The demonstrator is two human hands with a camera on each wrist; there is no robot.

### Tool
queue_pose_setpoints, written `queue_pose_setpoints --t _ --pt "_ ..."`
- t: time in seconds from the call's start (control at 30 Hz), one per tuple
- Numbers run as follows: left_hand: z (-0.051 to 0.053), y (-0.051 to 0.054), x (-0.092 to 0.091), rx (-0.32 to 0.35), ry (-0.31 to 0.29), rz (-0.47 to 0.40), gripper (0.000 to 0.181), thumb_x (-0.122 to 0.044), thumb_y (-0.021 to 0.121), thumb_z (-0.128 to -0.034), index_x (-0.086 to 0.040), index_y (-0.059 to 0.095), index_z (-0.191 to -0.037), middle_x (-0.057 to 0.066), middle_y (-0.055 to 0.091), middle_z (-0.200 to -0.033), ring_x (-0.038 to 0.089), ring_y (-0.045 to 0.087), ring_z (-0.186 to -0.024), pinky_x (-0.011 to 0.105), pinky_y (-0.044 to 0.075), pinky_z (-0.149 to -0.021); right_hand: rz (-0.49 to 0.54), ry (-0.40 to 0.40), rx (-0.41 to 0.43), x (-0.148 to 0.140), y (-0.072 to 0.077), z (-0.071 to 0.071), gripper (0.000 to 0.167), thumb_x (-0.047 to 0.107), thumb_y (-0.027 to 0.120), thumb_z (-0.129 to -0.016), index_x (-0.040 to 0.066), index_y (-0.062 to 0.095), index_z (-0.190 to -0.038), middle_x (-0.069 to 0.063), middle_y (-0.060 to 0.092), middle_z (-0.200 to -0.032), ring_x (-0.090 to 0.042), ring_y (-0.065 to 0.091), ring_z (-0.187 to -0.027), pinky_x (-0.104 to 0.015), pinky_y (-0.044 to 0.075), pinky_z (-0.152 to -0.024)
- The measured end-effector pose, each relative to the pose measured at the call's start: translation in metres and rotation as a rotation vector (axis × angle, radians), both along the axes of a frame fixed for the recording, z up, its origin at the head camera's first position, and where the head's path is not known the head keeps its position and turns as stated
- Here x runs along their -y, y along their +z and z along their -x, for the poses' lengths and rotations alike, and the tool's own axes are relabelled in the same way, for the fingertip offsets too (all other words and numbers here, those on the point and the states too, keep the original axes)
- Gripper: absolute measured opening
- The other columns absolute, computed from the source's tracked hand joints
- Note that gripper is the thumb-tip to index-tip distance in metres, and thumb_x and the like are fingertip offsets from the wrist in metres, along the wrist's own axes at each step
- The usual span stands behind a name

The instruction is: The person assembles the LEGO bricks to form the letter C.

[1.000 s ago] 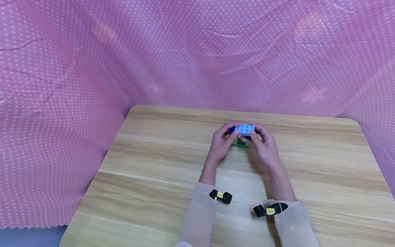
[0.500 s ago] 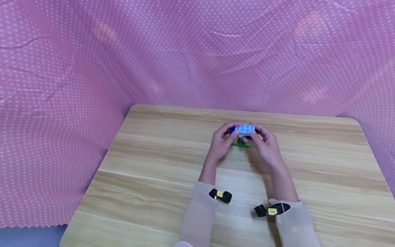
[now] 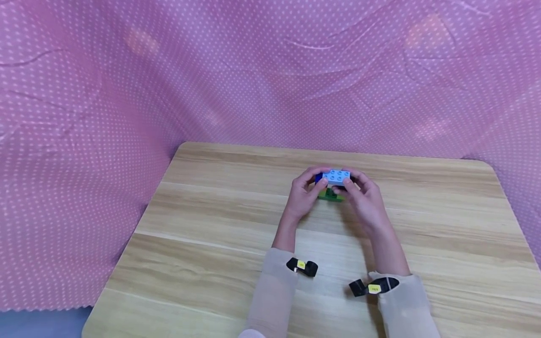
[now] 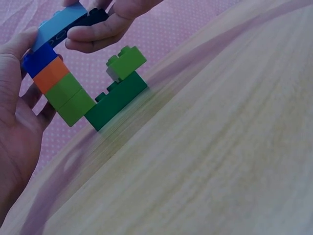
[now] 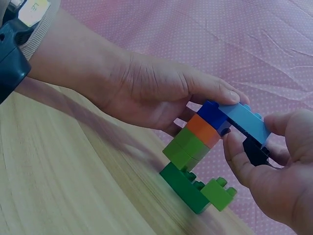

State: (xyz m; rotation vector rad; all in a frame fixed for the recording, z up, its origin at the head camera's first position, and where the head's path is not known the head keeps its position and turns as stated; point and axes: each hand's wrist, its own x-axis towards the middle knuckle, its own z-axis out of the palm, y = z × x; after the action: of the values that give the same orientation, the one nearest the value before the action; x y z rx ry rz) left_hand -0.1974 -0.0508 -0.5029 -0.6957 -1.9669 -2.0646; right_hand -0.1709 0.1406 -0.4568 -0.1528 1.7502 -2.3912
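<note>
A stack of toy building bricks stands on the table: a dark green brick (image 5: 183, 188) at the bottom, then two light green bricks (image 4: 71, 100), an orange brick (image 5: 203, 130) and a dark blue brick (image 4: 40, 60). At the base's other end sits a separate light green brick (image 4: 126, 62). Across the top reaches a light blue brick (image 3: 336, 176), with a near-black brick (image 5: 255, 151) under its far end. My left hand (image 3: 301, 197) grips the stack's upper part, thumb by the light blue brick. My right hand (image 3: 364, 199) pinches the light blue brick's far end, fingers beneath at the near-black brick.
The wood-grain table (image 3: 203, 211) has rounded corners at its far edge. A pink dotted cloth (image 3: 270, 84) hangs behind it and at both sides. Black wrist bands with cameras sit on the left sleeve (image 3: 274, 291) and right sleeve (image 3: 405, 305).
Both hands keep their hold on the bricks. The right forearm has shifted very slightly to the right; otherwise the bricks and hands look almost the same.
</note>
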Motion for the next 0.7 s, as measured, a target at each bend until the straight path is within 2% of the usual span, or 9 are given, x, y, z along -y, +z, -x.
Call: queue_pose_setpoints --t 0.2,0.43,0.57,0.7 --pt "0.0003 0.0003 -0.0011 -0.016 -0.002 0.005 0.028 -0.007 0.062 -0.107 -0.005 0.068 -0.135 0.01 0.067 -0.135 0.02 0.064 -0.119 0.046 0.057 -0.101 0.029 0.014 0.027 -0.0047 -0.0022 -0.0003 0.053 0.021 0.06 -0.109 -0.006 0.044 -0.151 -0.015 0.05 -0.141 -0.022 0.068 -0.112 -0.032 0.055 -0.106" --pt "-0.0018 0.0003 -0.001 0.016 -0.003 0.0 0.029 -0.007 0.062 -0.107 -0.005 0.068 -0.135 0.01 0.067 -0.136 0.019 0.063 -0.123 0.047 0.056 -0.104 0.031 0.054 0.038 -0.0096 -0.0024 -0.001 0.062 0.043 0.036 -0.115 -0.004 0.041 -0.154 -0.02 0.042 -0.152 -0.028 0.065 -0.121 -0.034 0.053 -0.109" --pt "-0.0017 0.0009 -0.0006 0.019 0.001 -0.002 0.029 -0.003 0.061 -0.1064 -0.003 0.067 -0.135 0.012 0.067 -0.136 0.019 0.063 -0.124 0.045 0.056 -0.105 0.061 0.056 0.041 -0.0079 -0.0026 0.0001 0.062 0.042 0.034 -0.115 -0.005 0.039 -0.156 -0.022 0.038 -0.154 -0.031 0.062 -0.127 -0.035 0.051 -0.112" --pt "-0.0017 0.001 -0.0003 0.024 0.009 -0.006 0.03 0.001 0.062 -0.105 -0.002 0.067 -0.134 0.014 0.066 -0.136 0.02 0.063 -0.124 0.043 0.056 -0.104 0.093 0.068 0.017 -0.0059 -0.004 0.0015 0.06 0.038 0.037 -0.116 -0.008 0.039 -0.154 -0.022 0.038 -0.152 -0.031 0.063 -0.126 -0.034 0.052 -0.11"
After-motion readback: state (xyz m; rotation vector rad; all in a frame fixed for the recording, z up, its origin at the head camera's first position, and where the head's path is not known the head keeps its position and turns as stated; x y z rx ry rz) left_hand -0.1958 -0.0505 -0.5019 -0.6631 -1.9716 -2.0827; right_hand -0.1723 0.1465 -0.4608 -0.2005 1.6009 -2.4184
